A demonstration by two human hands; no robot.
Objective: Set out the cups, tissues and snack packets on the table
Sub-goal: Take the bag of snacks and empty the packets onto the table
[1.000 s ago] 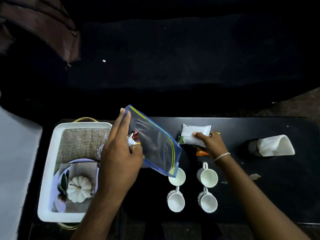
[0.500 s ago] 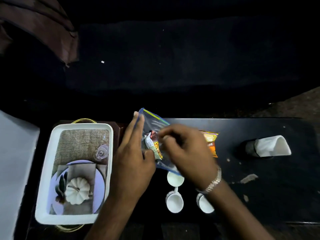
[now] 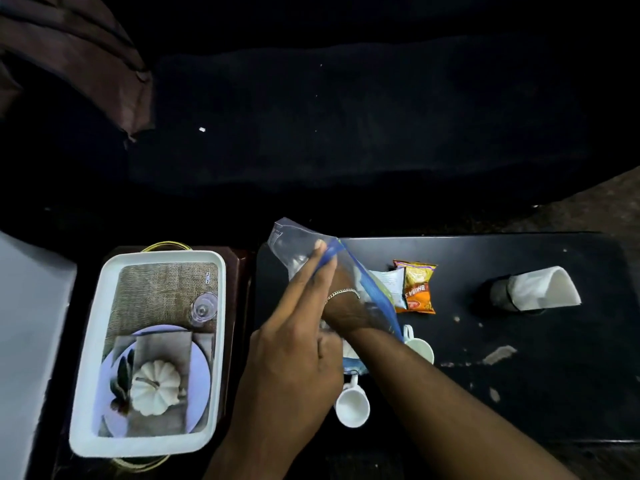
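Note:
My left hand (image 3: 298,344) grips a clear zip bag (image 3: 294,244) with a blue seal, held upright over the black table (image 3: 519,375). My right hand (image 3: 341,284) is pushed into the bag's mouth up to the bracelet, and its fingers are hidden behind my left hand. An orange snack packet (image 3: 417,289) and a white packet (image 3: 388,280) lie on the table just right of the bag. One white cup (image 3: 351,407) shows below my arms and another (image 3: 419,348) beside my right forearm. White tissues (image 3: 540,289) stick out of a dark holder at the right.
A white tray (image 3: 149,258) with a printed pumpkin picture stands left of the table, with a small clear glass (image 3: 204,306) lying in it. Pale scuffs (image 3: 498,355) mark the table's right half. A dark sofa fills the background.
My right hand left the white packet on the table and went into the bag. My left hand turned the bag more upright and shifted right. The orange packet now lies uncovered.

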